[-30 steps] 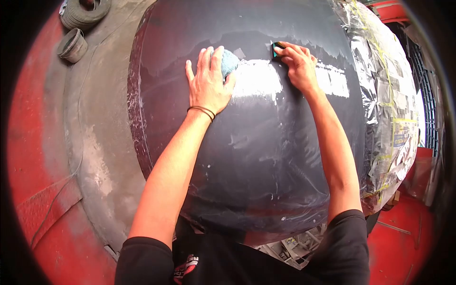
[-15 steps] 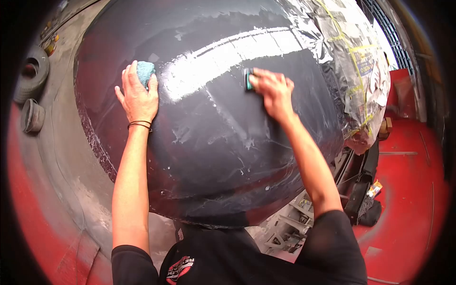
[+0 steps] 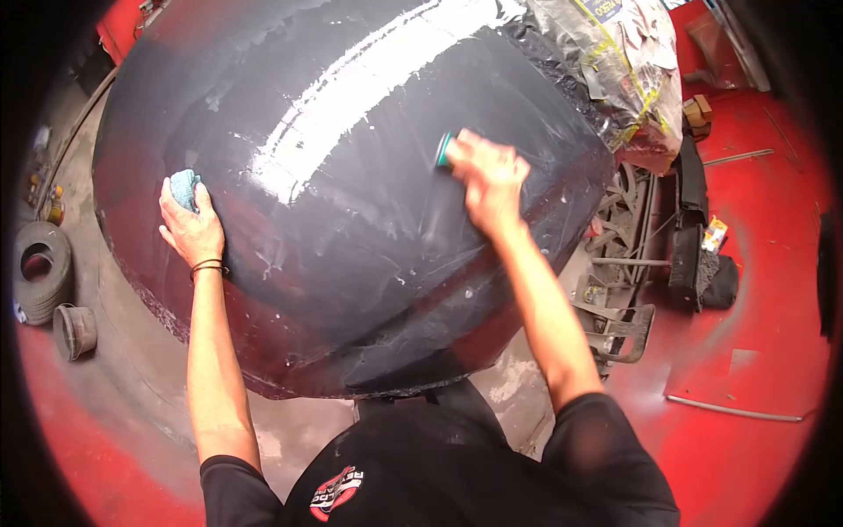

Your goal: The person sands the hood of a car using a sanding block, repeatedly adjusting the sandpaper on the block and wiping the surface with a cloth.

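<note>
A wet, dark car hood (image 3: 342, 228) curves below me, with pale streaks and a bright reflection across it. On its left side rests my left hand (image 3: 194, 230), fingers closed around a light blue cloth or sponge (image 3: 183, 190); which of the two I cannot tell. My right hand (image 3: 492, 180), a little smeared by motion, grips a small green-and-dark sanding pad (image 3: 443, 149) against the hood right of the middle. The fingers partly cover the pad.
Plastic sheeting and yellow tape (image 3: 628, 88) cover the area at the upper right. A tire (image 3: 44, 285) and a bucket-like container (image 3: 75, 331) stand on the floor at left. Dark car parts (image 3: 689, 263) and a thin bar (image 3: 733, 407) lie at right on the red floor.
My view has turned, so the hood and floor items appear shifted. The left hand with its blue piece sits farther left and lower in view. My right hand still grips the pad, now tilted differently.
</note>
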A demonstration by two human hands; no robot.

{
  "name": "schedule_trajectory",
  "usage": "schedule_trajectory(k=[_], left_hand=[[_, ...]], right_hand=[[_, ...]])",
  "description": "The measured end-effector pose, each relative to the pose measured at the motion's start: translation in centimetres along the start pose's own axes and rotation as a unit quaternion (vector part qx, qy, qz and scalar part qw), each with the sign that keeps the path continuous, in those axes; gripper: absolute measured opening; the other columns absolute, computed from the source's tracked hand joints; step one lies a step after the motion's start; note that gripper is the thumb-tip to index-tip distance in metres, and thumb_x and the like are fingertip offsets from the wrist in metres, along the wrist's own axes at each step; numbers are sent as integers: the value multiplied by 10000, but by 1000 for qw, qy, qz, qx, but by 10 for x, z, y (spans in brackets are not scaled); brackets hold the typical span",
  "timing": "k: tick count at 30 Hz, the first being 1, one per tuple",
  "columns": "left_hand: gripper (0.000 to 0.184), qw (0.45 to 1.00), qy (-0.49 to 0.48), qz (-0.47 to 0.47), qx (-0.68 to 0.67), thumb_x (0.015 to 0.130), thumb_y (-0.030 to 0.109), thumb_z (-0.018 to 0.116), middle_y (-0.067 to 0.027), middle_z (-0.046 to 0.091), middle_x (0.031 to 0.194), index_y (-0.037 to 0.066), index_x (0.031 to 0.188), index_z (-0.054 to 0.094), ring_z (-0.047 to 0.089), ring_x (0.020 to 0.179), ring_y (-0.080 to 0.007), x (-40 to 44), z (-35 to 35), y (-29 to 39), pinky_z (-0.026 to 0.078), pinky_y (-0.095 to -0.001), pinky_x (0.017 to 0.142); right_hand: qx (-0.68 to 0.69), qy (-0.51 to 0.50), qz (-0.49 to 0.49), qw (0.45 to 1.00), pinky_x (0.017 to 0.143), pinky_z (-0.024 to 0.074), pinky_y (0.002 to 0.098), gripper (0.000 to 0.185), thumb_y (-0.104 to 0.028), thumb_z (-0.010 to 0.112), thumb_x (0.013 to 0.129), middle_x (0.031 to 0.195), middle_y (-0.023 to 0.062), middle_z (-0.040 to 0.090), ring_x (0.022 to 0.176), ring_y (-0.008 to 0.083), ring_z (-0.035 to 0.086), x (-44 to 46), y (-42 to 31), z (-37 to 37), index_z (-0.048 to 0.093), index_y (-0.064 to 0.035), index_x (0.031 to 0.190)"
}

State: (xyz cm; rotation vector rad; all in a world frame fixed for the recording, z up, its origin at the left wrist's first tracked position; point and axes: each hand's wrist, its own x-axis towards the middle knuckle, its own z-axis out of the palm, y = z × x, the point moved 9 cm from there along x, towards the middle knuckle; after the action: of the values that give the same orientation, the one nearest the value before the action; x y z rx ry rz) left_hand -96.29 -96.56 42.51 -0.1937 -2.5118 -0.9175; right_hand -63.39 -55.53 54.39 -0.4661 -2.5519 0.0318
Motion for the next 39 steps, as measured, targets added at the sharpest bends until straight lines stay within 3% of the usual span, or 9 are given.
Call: schedule_trajectory(k=[4,11,19,27,30,32,34,37,39], left_hand=[[750,1000,-3,1,-12,1072,550,665,-107,550,1668,198,1685,417,504,1557,-321,0,-1,-6,249,-682,1302],[754,1000,-7,-2,-4,1065,548,678,-103,554,1661,183,1676,429,498,1562,-323,2,2,-9,238,-667,1308],[761,1000,-2,10,-13,1056,556,692,-111,584,1635,179,1667,440,552,1506,-325,5,3,-14,290,-632,1281],[762,1000,-13,-10,5,1072,593,649,-93,544,1681,203,1686,421,501,1557,-336,2,4,-13,268,-652,1300],[733,1000,-21,-9,-6,1087,520,653,-109,528,1687,198,1695,400,483,1573,-329,-1,-3,-2,228,-669,1319],[712,999,-23,-23,-29,1103,480,640,-105,506,1706,189,1703,390,427,1615,-319,-3,-13,12,200,-666,1331],[714,1000,-6,-28,6,1100,412,647,-102,467,1738,189,1720,372,358,1661,-308,-6,-2,1,180,-667,1338],[724,999,-20,-41,-5,1093,379,658,-116,461,1738,179,1723,364,361,1661,-309,-9,-5,2,184,-663,1340],[728,999,-15,-30,4,1089,369,657,-122,460,1738,172,1724,361,362,1660,-317,-7,-3,0,180,-656,1343]], right_hand=[[45,47,79,995,1148,359,516,316,-210,786,1007,1476,-68,744,1319,233,615,75,66,34,832,-355,1284],[-2,-11,93,996,1135,348,469,407,-223,827,920,1479,-56,740,1258,220,652,-144,-54,-39,832,-344,1308],[-29,118,169,978,1131,381,523,363,-253,797,994,1462,-36,752,1256,260,637,-10,140,-16,814,-321,1349],[-24,11,118,993,945,541,515,351,-198,823,921,1339,24,801,1078,287,736,-144,-57,-59,852,-268,1264],[14,74,114,991,955,538,527,339,-234,819,949,1316,8,812,1084,283,742,-89,49,-56,847,-309,1278],[-5,211,274,938,932,541,566,266,-271,777,1009,1292,31,816,1044,322,756,-40,180,-67,838,-284,1268],[-175,106,317,926,916,546,577,210,-288,719,1063,1248,47,822,1035,356,755,-4,253,-60,839,-242,1230],[-83,13,327,941,1047,467,560,258,-300,680,1079,1298,61,784,1249,362,681,-24,179,-44,813,-198,1275],[-63,77,72,992,1056,446,548,278,-247,680,1035,1302,56,785,1171,341,680,-50,32,-47,810,-215,1279]])
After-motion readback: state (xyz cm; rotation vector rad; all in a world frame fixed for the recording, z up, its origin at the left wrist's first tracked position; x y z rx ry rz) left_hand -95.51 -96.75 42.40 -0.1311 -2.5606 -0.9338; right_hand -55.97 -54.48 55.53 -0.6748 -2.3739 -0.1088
